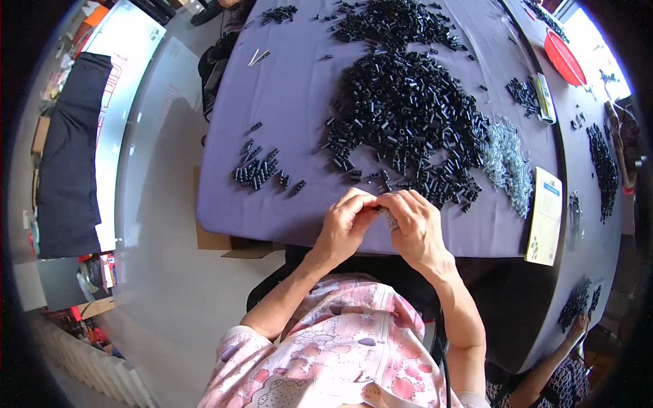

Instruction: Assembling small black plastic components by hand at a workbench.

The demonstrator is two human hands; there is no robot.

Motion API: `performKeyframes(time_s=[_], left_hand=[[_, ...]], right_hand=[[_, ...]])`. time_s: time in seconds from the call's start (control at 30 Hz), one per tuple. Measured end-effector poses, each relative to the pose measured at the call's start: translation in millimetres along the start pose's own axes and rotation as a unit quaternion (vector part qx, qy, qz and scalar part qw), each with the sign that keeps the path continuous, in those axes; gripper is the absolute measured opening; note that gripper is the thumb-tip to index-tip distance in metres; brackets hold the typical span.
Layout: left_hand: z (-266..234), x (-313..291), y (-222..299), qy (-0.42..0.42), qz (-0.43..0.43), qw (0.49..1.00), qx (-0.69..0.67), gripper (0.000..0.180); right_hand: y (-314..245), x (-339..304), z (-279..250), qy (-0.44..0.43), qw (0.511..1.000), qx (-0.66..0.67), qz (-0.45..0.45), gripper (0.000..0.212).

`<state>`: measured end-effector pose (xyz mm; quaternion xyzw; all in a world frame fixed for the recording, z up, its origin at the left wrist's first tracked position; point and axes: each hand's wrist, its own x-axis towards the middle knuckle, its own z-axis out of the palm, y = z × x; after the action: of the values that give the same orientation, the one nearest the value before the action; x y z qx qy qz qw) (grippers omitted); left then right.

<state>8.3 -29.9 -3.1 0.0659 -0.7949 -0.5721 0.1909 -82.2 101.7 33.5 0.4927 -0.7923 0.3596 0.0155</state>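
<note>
My left hand (344,226) and my right hand (422,230) meet above the near edge of the purple-covered table. Both are closed, with thumbs and forefingers pinched together. Between the fingertips a small dark piece (378,207) shows, mostly hidden. Pale, clear-looking small pieces (391,219) peek out from under my right fingers. Just beyond my hands spreads a large heap of short black tubular pieces (408,112). At its right side lies a pile of small clear or silvery pieces (507,163).
A small group of black pieces (257,168) lies to the left on the tablecloth (272,211). A yellowish card or booklet (544,217) rests at the right edge. Beyond are a red basket (564,58) and another person's hand (580,325) by more black pieces.
</note>
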Motion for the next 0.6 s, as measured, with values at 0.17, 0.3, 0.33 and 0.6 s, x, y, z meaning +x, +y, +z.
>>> performKeyframes(time_s=[0.17,0.3,0.33,0.6], left_hand=[[-4,-2,-5,0.033,0.023,0.999,0.032,0.019],[-5,3,-10,0.124,0.02,0.991,0.048,0.021],[-8,4,-14,0.124,0.027,0.99,0.058,0.02],[-26,2,-18,0.139,-0.051,0.989,-0.003,0.015]], right_hand=[[-2,10,10,-0.04,0.998,-0.044,-0.022,0.026],[-13,12,37,0.044,0.99,-0.121,-0.053,0.038],[-16,12,40,0.036,0.991,-0.112,-0.058,0.041],[19,44,30,0.041,0.993,-0.105,0.019,0.028]])
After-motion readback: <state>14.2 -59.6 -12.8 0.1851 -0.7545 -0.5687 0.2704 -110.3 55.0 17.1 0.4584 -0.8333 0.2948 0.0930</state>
